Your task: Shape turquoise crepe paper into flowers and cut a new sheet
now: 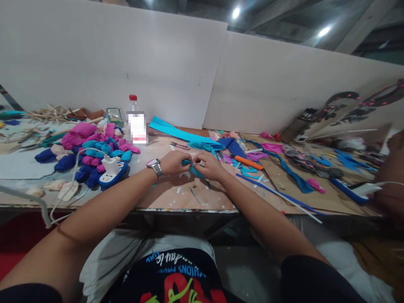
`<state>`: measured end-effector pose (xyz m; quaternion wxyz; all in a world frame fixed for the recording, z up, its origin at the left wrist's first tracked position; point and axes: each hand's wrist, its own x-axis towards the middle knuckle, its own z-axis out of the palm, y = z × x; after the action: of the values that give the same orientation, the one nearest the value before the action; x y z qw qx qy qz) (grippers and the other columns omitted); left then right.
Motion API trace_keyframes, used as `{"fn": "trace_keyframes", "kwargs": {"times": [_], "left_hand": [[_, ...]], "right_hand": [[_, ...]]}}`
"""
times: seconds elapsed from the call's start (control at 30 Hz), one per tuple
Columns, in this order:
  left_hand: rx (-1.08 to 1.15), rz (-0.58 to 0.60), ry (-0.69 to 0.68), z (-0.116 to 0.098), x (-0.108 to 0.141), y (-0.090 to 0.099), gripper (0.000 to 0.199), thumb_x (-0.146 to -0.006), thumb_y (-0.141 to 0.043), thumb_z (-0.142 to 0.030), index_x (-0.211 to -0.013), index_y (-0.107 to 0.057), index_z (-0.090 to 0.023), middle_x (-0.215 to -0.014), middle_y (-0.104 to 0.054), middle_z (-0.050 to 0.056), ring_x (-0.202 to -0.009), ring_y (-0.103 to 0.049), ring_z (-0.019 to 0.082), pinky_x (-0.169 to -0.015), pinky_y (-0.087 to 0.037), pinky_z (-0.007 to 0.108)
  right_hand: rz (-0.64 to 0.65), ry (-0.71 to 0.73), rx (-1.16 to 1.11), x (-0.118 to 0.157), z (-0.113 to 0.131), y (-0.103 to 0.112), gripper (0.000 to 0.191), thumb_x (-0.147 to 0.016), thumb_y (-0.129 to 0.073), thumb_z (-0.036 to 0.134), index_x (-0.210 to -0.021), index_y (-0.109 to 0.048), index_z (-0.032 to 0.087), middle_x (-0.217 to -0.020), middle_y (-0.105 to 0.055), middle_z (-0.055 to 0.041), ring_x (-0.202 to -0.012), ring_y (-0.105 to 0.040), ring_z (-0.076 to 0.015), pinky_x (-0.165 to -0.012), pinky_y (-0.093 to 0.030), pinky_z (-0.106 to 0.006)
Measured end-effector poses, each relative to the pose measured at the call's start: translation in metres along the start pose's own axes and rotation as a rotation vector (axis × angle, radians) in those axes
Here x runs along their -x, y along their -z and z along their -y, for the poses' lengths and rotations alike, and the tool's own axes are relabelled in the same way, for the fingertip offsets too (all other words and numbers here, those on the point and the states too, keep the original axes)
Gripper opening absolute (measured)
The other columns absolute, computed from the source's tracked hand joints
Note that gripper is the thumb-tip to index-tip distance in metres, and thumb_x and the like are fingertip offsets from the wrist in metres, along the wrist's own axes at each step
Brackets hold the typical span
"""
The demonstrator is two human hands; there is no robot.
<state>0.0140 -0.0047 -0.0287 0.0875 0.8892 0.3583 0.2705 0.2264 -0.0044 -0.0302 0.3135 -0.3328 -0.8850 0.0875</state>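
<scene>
Over the middle of the table, my left hand (pixel 176 163) and my right hand (pixel 206 166) almost meet, fingertips pinched. Both grip a small piece of teal crepe paper (pixel 196 171), partly hidden by the fingers. Just beyond them lie a long bright blue crepe paper strip (pixel 176 131) and a pair of thread snips (pixel 179 146). To the right of my right hand is an orange-handled tool (pixel 248 163), perhaps a craft knife, among blue and purple scraps.
On the left sit a pile of pink and blue wrapped bundles (pixel 85 134), a blue power strip (pixel 113 172) with a white cable, and a red-capped bottle (pixel 133 105). Cardboard (pixel 284 185) and another power strip (pixel 350 189) lie right, near another person's arm (pixel 389 176). White panels (pixel 126 54) stand behind.
</scene>
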Motion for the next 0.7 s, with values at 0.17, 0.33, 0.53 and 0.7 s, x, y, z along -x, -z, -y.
{"fn": "trace_keyframes", "kwargs": {"times": [0.17, 0.33, 0.53, 0.7], "left_hand": [[0.136, 0.006, -0.043, 0.0012, 0.0007, 0.0045, 0.025, -0.090, -0.060, -0.035, -0.098, -0.076, -0.018, -0.087, -0.077, 0.004, -0.075, -0.064, 0.017, -0.069, -0.041, 0.027], [0.119, -0.004, -0.011, 0.0043, -0.0005, 0.0056, 0.021, -0.087, -0.063, -0.033, -0.091, -0.075, -0.017, -0.076, -0.072, 0.002, -0.066, -0.058, 0.015, -0.064, -0.037, 0.026], [0.173, 0.036, -0.028, 0.0041, -0.0006, 0.0074, 0.029, -0.089, -0.061, -0.041, -0.093, -0.075, -0.015, -0.078, -0.071, 0.003, -0.067, -0.057, 0.015, -0.063, -0.037, 0.026], [0.233, 0.037, 0.000, 0.0041, -0.0005, 0.0087, 0.035, -0.095, -0.053, -0.041, -0.091, -0.074, -0.014, -0.077, -0.071, 0.004, -0.069, -0.058, 0.015, -0.064, -0.038, 0.026]], "right_hand": [[-0.008, 0.008, 0.006, 0.0002, -0.0022, 0.0011, 0.014, -0.089, -0.058, 0.025, -0.079, -0.066, 0.020, -0.079, -0.070, -0.0050, -0.079, -0.061, -0.0207, -0.077, -0.044, -0.034], [0.013, 0.018, 0.014, 0.0009, -0.0053, 0.0014, 0.017, -0.095, -0.055, 0.031, -0.088, -0.066, 0.020, -0.087, -0.072, -0.0064, -0.086, -0.063, -0.0223, -0.081, -0.045, -0.036], [0.012, 0.010, 0.049, 0.0013, -0.0055, 0.0023, 0.016, -0.094, -0.055, 0.029, -0.085, -0.065, 0.020, -0.085, -0.070, -0.0069, -0.085, -0.061, -0.0235, -0.080, -0.043, -0.037], [-0.005, 0.012, 0.058, 0.0018, -0.0046, 0.0042, 0.012, -0.090, -0.060, 0.028, -0.083, -0.065, 0.021, -0.084, -0.071, -0.0062, -0.085, -0.061, -0.0237, -0.079, -0.042, -0.038]]}}
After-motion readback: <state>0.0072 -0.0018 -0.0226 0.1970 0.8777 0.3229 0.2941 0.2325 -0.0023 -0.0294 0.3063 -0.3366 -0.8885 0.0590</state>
